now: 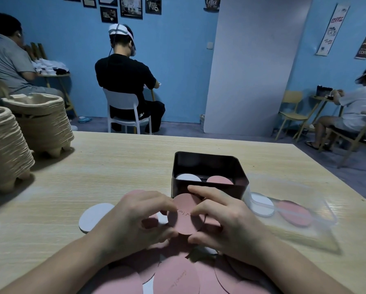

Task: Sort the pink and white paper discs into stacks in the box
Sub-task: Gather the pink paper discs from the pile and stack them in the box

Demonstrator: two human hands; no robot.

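Indoors | wooden table (114, 166) | black box (207, 164) on it | blue wall (177, 71) behind

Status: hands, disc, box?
Left hand and right hand both pinch one pink disc. Black box just ahead, white stack and pink stack inside. Nothing blocking its opening.

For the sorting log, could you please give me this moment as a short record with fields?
left hand: pinches the held pink disc at its left edge
right hand: pinches the same disc at its right edge
box: black, open, on the table just beyond the hands
in box: white stack at left, pink stack at right
loose pile: mostly pink discs, nearest the person
white disc: flat on the table, left of the left hand
clear tray: right of the box, one white and one pink disc showing
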